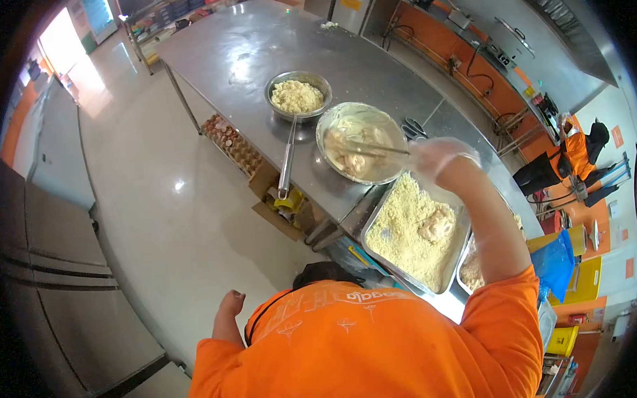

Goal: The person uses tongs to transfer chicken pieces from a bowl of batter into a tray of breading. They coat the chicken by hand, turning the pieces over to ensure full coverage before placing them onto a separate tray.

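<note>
In a plastic glove, my right hand (pixel 447 158) is closed around metal tongs (pixel 383 150). The tips of the tongs reach into a steel bowl (pixel 328 121) of pale wet batter with pieces in it. Below that hand sits a metal tray (pixel 372 240) of yellowish crumbs (pixel 411 227), where one coated piece (pixel 437 224) rests. Away from the table, my left hand (pixel 230 303) hangs low at my side, fingers curled, with nothing visible in it. A long-handled strainer (pixel 287 161) lies across a smaller bowl (pixel 272 106) and holds crumbly yellow coating (pixel 296 96).
The steel table (pixel 208 45) stretches away to the back. Black-handled scissors (pixel 414 127) lie beside the batter bowl. A second tray (pixel 464 272) is partly behind my right arm. Egg trays (pixel 236 146) and a cardboard box (pixel 266 194) sit under the table. Another person (pixel 576 155) stands at the far right.
</note>
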Demonstrator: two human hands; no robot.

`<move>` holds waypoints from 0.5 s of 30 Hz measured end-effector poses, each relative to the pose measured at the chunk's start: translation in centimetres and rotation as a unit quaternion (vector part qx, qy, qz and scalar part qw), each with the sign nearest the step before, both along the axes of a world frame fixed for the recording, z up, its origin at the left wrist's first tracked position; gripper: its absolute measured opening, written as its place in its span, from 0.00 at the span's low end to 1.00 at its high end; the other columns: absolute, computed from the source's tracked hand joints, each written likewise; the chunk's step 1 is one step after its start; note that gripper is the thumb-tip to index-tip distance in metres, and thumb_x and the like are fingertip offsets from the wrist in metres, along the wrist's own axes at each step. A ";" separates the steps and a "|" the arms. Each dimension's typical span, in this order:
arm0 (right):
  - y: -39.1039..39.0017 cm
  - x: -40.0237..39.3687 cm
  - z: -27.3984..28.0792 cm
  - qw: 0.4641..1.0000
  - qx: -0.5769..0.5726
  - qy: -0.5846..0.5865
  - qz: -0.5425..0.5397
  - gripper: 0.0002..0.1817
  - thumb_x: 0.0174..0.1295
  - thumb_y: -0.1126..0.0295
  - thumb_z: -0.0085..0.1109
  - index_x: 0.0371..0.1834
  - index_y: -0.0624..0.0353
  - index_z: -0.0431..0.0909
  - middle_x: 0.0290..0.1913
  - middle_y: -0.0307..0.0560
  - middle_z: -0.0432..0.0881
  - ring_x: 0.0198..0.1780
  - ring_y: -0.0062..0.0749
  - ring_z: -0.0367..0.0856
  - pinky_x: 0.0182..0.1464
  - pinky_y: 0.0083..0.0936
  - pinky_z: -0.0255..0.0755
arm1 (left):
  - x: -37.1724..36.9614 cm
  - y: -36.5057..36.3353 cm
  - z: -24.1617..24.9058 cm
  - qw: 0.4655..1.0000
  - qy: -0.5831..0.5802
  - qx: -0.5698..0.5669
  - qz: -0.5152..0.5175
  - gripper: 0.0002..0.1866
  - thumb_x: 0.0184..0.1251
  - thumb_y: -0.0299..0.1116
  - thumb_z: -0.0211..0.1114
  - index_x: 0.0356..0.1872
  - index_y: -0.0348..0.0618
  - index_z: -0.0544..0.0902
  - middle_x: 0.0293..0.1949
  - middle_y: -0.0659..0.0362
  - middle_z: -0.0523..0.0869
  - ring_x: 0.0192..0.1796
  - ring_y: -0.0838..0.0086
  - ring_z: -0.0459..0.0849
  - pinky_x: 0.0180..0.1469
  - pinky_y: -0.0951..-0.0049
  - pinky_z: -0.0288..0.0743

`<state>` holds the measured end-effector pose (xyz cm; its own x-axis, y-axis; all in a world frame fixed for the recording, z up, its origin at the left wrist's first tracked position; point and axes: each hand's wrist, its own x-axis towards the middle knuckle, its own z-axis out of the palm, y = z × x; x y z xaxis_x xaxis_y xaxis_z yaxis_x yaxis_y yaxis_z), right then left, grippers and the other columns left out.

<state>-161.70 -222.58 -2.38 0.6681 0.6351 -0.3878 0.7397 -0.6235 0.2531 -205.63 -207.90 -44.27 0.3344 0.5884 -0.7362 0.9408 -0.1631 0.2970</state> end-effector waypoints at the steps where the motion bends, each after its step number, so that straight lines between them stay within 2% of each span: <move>1: -0.8 0.0 0.6 1.000 0.007 0.007 0.009 0.11 0.53 0.68 0.49 0.39 0.53 0.75 0.34 0.54 0.77 0.37 0.45 0.76 0.39 0.34 0.69 | -0.2 -0.1 0.1 1.000 0.002 0.003 0.015 0.21 0.58 0.44 0.54 0.44 0.37 0.74 0.44 0.46 0.78 0.50 0.55 0.74 0.52 0.63 0.67; 4: -3.8 1.5 1.3 0.999 0.003 -0.037 0.028 0.12 0.53 0.66 0.51 0.42 0.51 0.74 0.35 0.52 0.77 0.38 0.44 0.76 0.40 0.33 0.68 | -1.7 0.1 -0.6 1.000 0.018 -0.005 0.010 0.21 0.58 0.44 0.53 0.45 0.37 0.73 0.45 0.46 0.77 0.50 0.55 0.73 0.52 0.63 0.66; 7: -3.6 2.0 0.8 0.999 0.037 -0.003 0.015 0.14 0.54 0.62 0.51 0.44 0.52 0.72 0.34 0.52 0.77 0.38 0.44 0.76 0.39 0.33 0.68 | -2.5 0.0 -1.8 0.997 0.072 -0.013 0.003 0.21 0.58 0.44 0.53 0.45 0.37 0.74 0.45 0.45 0.77 0.50 0.55 0.73 0.53 0.63 0.66; 10: -2.3 1.3 1.0 0.997 0.061 0.034 0.018 0.12 0.56 0.62 0.46 0.37 0.58 0.73 0.33 0.54 0.77 0.38 0.46 0.76 0.38 0.34 0.69 | -2.0 -0.2 -1.1 0.999 0.049 -0.020 0.000 0.21 0.58 0.45 0.53 0.45 0.37 0.74 0.45 0.45 0.77 0.50 0.55 0.73 0.53 0.63 0.66; 13: -1.7 3.4 -1.1 0.998 0.032 0.017 0.050 0.16 0.57 0.57 0.46 0.44 0.52 0.72 0.33 0.52 0.77 0.37 0.45 0.76 0.40 0.34 0.68 | -0.7 -0.1 -0.1 1.000 0.010 0.000 0.007 0.21 0.58 0.44 0.53 0.44 0.36 0.74 0.44 0.46 0.78 0.50 0.55 0.74 0.52 0.63 0.66; 15: -0.7 3.0 -1.3 0.999 0.030 0.003 0.040 0.15 0.58 0.58 0.43 0.42 0.54 0.72 0.34 0.53 0.77 0.37 0.45 0.76 0.39 0.35 0.68 | 0.0 0.3 0.2 1.000 0.001 0.006 0.002 0.21 0.58 0.44 0.53 0.44 0.36 0.74 0.43 0.46 0.78 0.49 0.55 0.74 0.51 0.63 0.67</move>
